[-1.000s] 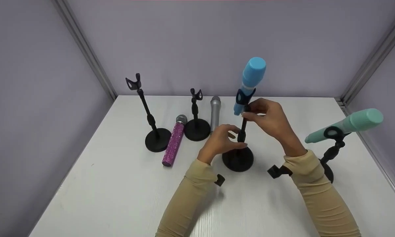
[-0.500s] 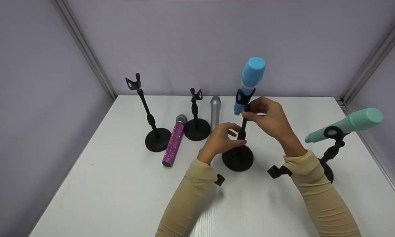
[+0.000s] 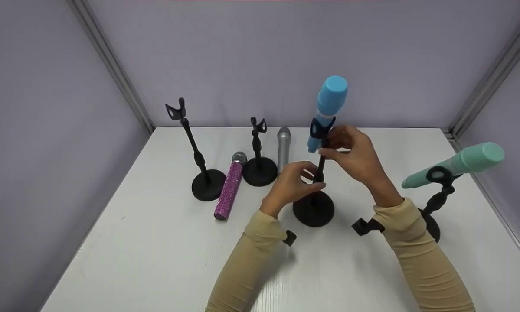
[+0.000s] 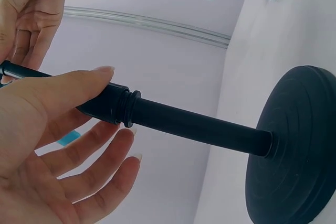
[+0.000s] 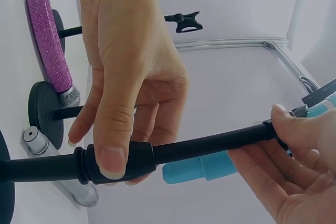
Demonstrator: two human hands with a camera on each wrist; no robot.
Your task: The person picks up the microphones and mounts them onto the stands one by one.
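Note:
A blue microphone (image 3: 331, 96) leans in the clip atop a black desk microphone stand (image 3: 313, 209), its round base on the table. My left hand (image 3: 291, 185) pinches the stand's thick adjusting collar (image 4: 107, 102) between thumb and fingers, just above the lower tube. Higher up, my right hand (image 3: 351, 152) pinches the thin upper rod (image 5: 220, 141) right below the clip. In the right wrist view both hands (image 5: 126, 77) are on the pole, the blue microphone's tail showing behind it.
A mint-green microphone (image 3: 459, 164) sits on another stand at the right, partly behind my right sleeve. Two stands with bare clips (image 3: 207, 184) (image 3: 260, 171) are at the left. A pink glittery microphone (image 3: 230, 189) and a silver microphone (image 3: 283, 147) lie on the white table (image 3: 147, 251).
Both hands keep their grips on the stand almost unmoved. The blue microphone's head has shifted very slightly to the left.

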